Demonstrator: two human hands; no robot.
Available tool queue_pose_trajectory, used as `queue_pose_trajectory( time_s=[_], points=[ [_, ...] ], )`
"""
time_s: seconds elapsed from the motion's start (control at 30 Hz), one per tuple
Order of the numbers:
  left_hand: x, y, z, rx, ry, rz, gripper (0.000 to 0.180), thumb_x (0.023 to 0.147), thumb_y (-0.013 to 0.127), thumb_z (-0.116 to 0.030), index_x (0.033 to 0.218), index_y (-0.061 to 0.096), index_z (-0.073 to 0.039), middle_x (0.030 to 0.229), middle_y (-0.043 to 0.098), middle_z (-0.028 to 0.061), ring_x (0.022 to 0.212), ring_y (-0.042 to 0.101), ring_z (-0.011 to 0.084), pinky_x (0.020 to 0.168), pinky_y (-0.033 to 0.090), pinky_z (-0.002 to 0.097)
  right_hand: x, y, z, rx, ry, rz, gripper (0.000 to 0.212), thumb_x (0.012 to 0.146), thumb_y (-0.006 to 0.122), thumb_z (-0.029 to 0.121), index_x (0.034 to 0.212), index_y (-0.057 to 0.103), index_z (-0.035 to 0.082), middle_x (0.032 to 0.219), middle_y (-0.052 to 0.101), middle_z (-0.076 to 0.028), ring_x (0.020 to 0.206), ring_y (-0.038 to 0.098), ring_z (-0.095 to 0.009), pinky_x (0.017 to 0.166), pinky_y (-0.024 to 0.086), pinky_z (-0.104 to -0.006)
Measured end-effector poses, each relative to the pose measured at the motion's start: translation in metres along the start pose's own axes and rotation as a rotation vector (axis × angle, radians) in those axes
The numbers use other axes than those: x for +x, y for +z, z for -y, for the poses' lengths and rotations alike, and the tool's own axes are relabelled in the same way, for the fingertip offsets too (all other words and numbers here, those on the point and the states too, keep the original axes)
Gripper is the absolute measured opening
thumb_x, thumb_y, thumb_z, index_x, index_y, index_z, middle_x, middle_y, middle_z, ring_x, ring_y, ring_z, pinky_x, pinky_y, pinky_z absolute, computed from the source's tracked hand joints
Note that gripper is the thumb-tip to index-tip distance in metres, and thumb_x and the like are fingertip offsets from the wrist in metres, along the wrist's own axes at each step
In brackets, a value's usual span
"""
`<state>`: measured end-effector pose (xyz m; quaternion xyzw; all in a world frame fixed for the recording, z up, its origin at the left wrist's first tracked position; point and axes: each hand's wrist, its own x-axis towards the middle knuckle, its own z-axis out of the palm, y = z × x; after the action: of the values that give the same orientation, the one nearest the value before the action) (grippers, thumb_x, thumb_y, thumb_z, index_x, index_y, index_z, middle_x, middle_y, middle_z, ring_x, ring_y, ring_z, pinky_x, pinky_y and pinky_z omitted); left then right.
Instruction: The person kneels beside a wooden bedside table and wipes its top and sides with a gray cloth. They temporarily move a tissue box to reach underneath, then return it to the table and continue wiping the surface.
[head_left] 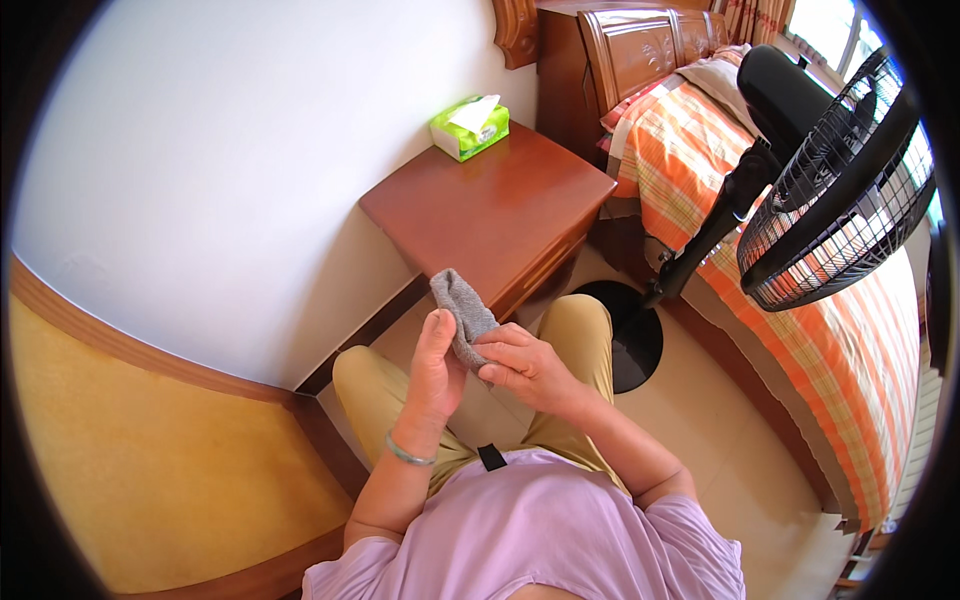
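Observation:
A folded grey cloth [466, 310] is held up between my two hands, above my lap and just short of the nightstand's near edge. My left hand [436, 367] supports it from the left, thumb pointing up along its side; the fingers behind the cloth are mostly hidden. My right hand [530, 370] grips the cloth's lower right side, with the fingers bent over it. Beyond the cloth is the reddish-brown wooden nightstand [490, 205], which neither hand touches.
A green tissue pack [470, 128] lies at the nightstand's back corner by the white wall. On the right, a black standing fan [830, 190] leans across the view beside a bed with an orange striped cover [690, 150]. Its round black base [630, 345] sits on the floor.

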<state>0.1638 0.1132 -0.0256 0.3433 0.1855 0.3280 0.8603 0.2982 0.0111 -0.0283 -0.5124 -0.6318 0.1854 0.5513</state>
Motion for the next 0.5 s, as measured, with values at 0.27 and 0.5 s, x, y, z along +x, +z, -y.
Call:
queue_pose_trajectory(
  time_s=[0.27,0.5],
  points=[
    [0.0,-0.001,-0.001,0.12,-0.051,0.061,0.046,0.104,0.048,-0.042,0.127,0.054,-0.004,0.124,0.062,0.0096,0.117,0.058,0.0223,0.103,0.045,0.0398,0.0,-0.015,0.0,0.245,0.234,0.02,0.019,0.095,0.064,0.019,0.102,0.066,0.002,0.101,0.064,-0.008,0.095,0.059,-0.026,0.085,0.048,-0.0357],
    [0.004,0.002,0.002,-0.261,-0.039,0.041,0.055,0.105,0.035,-0.049,0.135,0.048,-0.005,0.138,0.054,0.0151,0.126,0.053,0.0287,0.111,0.038,0.0462,0.001,-0.01,0.001,-0.155,-0.143,0.084,0.02,0.096,0.063,0.019,0.102,0.066,0.0,0.105,0.064,-0.011,0.095,0.061,-0.026,0.084,0.048,-0.0353]
  ],
)
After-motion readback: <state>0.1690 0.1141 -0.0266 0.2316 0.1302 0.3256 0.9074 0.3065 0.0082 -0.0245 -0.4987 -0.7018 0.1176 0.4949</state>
